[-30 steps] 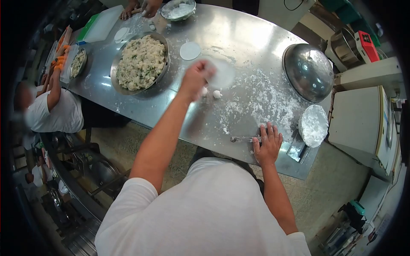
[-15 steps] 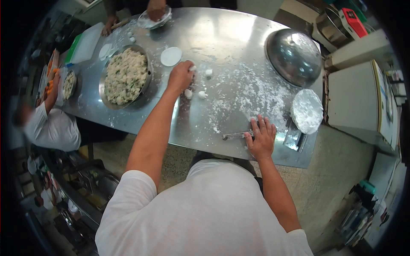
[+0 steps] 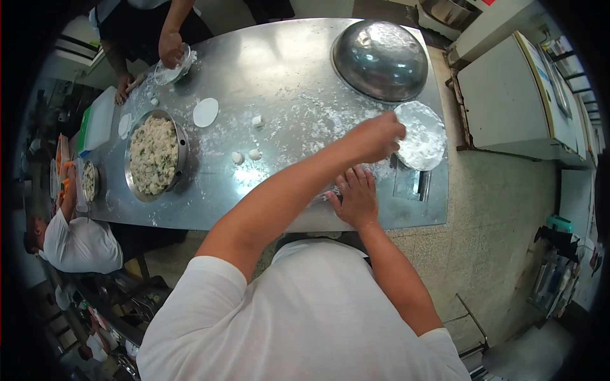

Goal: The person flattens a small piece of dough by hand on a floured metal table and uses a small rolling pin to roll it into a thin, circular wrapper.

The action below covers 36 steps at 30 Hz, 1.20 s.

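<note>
My left hand (image 3: 381, 136) reaches across my body to the rim of a bowl of white flour (image 3: 420, 136). Its fingers are closed; the piece of dough they picked up is hidden behind them. Flat on the table, fingers spread, lies my right hand (image 3: 357, 198). A thin floured rod beside its thumb is mostly covered by my left forearm. Two small dough balls (image 3: 246, 156) and another dough piece (image 3: 257, 120) rest on the floured metal, near a flat round wrapper (image 3: 206, 112).
A large pan of pale filling with green bits (image 3: 154, 155) stands left. An upturned metal bowl (image 3: 381, 60) sits at the far right, and a metal scraper (image 3: 412, 184) by the right edge. Across the table, a person's hand (image 3: 170, 51) dips into a flour bowl. Another person works at left.
My left hand has left the dough balls with one piece and swung right to the flour bowl. The view has turned right. My right hand remains flat on the table.
</note>
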Available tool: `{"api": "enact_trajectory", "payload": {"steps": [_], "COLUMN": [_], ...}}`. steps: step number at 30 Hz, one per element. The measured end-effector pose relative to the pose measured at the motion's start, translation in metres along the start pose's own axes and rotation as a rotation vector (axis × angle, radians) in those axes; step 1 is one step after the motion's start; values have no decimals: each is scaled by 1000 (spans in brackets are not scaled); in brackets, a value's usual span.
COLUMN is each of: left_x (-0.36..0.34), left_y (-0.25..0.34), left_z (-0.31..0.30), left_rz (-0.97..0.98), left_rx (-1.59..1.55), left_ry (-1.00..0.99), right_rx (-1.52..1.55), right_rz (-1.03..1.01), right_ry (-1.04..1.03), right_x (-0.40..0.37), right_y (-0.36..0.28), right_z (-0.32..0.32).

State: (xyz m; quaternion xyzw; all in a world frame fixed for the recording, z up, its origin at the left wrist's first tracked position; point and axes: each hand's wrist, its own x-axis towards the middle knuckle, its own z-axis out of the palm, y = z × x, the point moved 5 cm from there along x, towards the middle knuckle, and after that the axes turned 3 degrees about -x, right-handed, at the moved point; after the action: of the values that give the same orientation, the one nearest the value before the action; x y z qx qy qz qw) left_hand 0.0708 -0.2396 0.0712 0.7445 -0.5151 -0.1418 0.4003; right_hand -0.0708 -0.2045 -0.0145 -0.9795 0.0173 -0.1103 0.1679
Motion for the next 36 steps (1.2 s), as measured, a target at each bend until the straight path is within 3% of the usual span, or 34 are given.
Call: {"api": "enact_trajectory", "payload": {"steps": [7, 9, 10, 12, 15, 20, 23, 27, 28, 29, 31, 35, 36], "left_x": [52, 55, 56, 59, 58, 43, 47, 46, 35, 13, -44, -159, -170], "left_y": [-1, 9, 11, 11, 3, -8, -20, -11, -13, -20, -41, -101, -99], "left_z": [63, 57, 56, 50, 55, 63, 70, 19, -2, -21, -53, -55, -60], "left_rz": [-41, 41, 40, -31, 82, 19, -39, -82, -114, -25, -90, -503, -512], "left_rx": [482, 444, 449, 130, 306, 331, 359, 180, 190, 197, 314, 419, 421], "left_ry": [-377, -172, -174, -105, 5, 64, -78, 39, 64, 144, 50, -293, -290], "right_rx": [82, 107, 128, 117, 130, 110, 52, -40, -59, -59, -31, -9, -15], "right_rz": [5, -5, -13, -7, -3, -1, -6, 6, 9, 13, -2, 0, 2], "right_ry": [-130, -105, -78, -61, -63, -57, -91, -100, -78, -77, -34, -42, -49], "right_x": [3, 3, 4, 4, 5, 6, 3, 3, 0, -1, -1, -2, -2], "right_y": [2, 3, 2, 2, 2, -1, -2, -2, -1, -1, 0, 0, 0], "right_z": [-3, -3, -4, -4, -5, -1, 3, 2, 2, 3, 5, 6, 5]}}
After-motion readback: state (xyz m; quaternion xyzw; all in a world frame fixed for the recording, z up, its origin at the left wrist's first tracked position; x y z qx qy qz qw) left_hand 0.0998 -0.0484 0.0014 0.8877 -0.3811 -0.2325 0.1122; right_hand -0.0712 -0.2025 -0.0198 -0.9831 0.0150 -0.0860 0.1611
